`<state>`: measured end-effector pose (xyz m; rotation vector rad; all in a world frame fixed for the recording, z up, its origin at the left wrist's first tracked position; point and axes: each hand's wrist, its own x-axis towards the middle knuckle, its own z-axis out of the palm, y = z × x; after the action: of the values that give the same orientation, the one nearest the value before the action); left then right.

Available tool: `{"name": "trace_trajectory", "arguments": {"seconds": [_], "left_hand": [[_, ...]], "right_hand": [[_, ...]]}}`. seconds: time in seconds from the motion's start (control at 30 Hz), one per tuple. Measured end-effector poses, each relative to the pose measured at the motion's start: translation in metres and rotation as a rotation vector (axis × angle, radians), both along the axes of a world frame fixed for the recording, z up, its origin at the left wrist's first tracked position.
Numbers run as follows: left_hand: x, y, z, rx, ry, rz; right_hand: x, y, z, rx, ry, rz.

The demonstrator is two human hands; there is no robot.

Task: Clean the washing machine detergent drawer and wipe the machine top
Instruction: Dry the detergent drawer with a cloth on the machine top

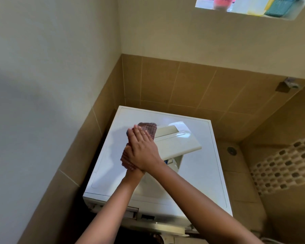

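A white washing machine fills the lower middle, its glossy top [201,175] bare at the right. The pulled-out white detergent drawer [177,143] lies tilted on that top, front panel facing up. Above the top's left half I hold a reddish-brown checked cloth [149,128] pressed flat between both palms. My right hand [143,147] lies over the cloth, fingers straight and together. My left hand [128,150] is underneath, mostly hidden. The empty drawer slot [132,213] shows on the machine's front, left of centre.
Brown tiled walls [165,81] enclose the machine at the left and back, with a narrow gap on the left. A floor drain [231,150] and a mosaic tile strip [285,166] are to the right. A metal fixture [289,84] juts from the right wall. A window ledge [250,7] holds coloured items.
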<state>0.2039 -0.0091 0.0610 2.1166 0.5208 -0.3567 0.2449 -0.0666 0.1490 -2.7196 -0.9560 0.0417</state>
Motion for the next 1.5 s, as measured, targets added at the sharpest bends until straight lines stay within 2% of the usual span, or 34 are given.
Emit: {"name": "trace_trajectory", "arguments": {"seconds": [0.1, 0.17, 0.23, 0.33, 0.43, 0.53, 0.67, 0.77, 0.87, 0.93, 0.97, 1.03, 1.1, 1.13, 1.27, 1.37, 1.5], "left_hand": [[0.002, -0.003, 0.008, -0.029, -0.202, 0.013], [0.000, -0.005, 0.028, -0.080, -0.152, -0.009], [0.006, -0.004, 0.030, -0.138, -0.213, -0.029], [0.006, -0.004, 0.038, -0.205, -0.317, 0.044], [0.004, -0.004, 0.035, -0.246, -0.313, 0.088], [0.003, -0.008, 0.042, -0.249, -0.330, 0.098], [0.001, -0.013, 0.048, -0.294, -0.317, 0.112], [0.002, -0.010, 0.049, -0.327, -0.336, 0.090], [0.005, -0.001, 0.053, -0.285, -0.334, -0.034], [0.007, 0.013, 0.059, -0.218, -0.276, -0.114], [0.007, 0.022, 0.062, -0.244, -0.222, -0.119], [0.007, 0.042, 0.073, -0.482, -0.125, -0.058], [0.011, 0.052, 0.085, -0.688, -0.145, 0.107], [0.016, 0.051, 0.090, -0.701, -0.184, 0.176], [0.045, 0.020, 0.094, -0.466, -0.180, 0.177], [0.055, 0.001, 0.087, -0.358, -0.184, 0.272], [0.051, -0.001, 0.079, -0.193, -0.218, 0.229]], "right_hand": [[0.019, -0.020, 0.007, 0.093, 0.163, -0.048], [0.033, -0.034, 0.009, 0.091, 0.205, -0.038], [0.045, -0.048, 0.009, 0.075, 0.198, -0.048], [0.070, -0.081, 0.006, 0.029, 0.146, -0.178], [0.088, -0.125, 0.003, -0.047, 0.151, -0.304], [0.077, -0.147, 0.002, -0.035, 0.188, -0.334], [0.039, -0.150, -0.002, -0.025, 0.107, -0.290], [0.019, -0.139, -0.001, -0.061, 0.069, -0.124], [0.014, -0.127, 0.001, -0.111, 0.007, 0.075], [0.016, -0.127, 0.001, -0.097, -0.009, 0.107], [0.017, -0.128, 0.000, -0.086, -0.010, 0.108], [0.016, -0.130, -0.003, -0.078, -0.021, 0.108], [0.015, -0.129, -0.004, -0.072, -0.030, 0.116], [0.015, -0.129, -0.004, -0.071, -0.029, 0.123], [0.012, -0.126, 0.003, -0.044, 0.009, 0.060], [-0.006, -0.110, 0.001, 0.120, 0.084, -0.109], [-0.015, -0.100, -0.008, 0.222, 0.067, -0.219]]}}
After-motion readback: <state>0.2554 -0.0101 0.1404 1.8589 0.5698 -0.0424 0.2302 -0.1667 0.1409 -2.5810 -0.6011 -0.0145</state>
